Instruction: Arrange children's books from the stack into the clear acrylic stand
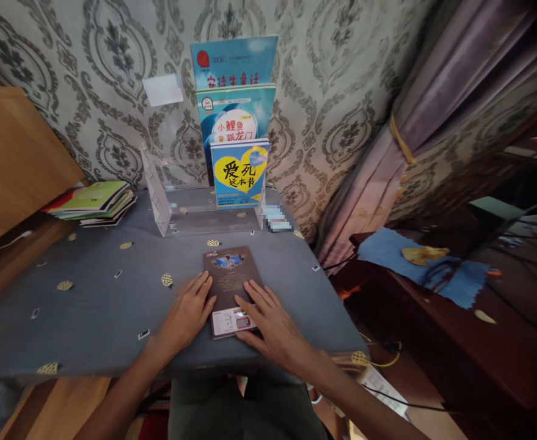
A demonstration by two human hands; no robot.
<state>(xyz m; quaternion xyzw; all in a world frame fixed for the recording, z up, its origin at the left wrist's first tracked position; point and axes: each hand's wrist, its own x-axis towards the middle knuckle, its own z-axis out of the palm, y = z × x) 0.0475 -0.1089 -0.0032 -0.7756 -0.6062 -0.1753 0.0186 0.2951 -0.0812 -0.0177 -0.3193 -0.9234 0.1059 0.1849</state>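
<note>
A dark brown book (230,285) lies flat near the table's front edge, its cover bearing a blue picture and a pale strip at the bottom. My left hand (190,311) rests along the book's left edge, fingers stretched forward. On the right part of the cover lies my right hand (272,321), its fingers spread. Behind the book stands a clear acrylic rack (190,217). At the rack's right end, a blue book with a yellow heart (239,177) stands upright. Behind it rise a teal book (261,101) and a taller blue book (236,58).
A stack of thin books (96,201) lies at the table's back left, beside a wooden panel (21,134). A small pale object (278,219), blurred out, sits right of the rack. A dark red cabinet (401,305) with a blue cloth (382,250) and cables stands at right, by a curtain (369,189).
</note>
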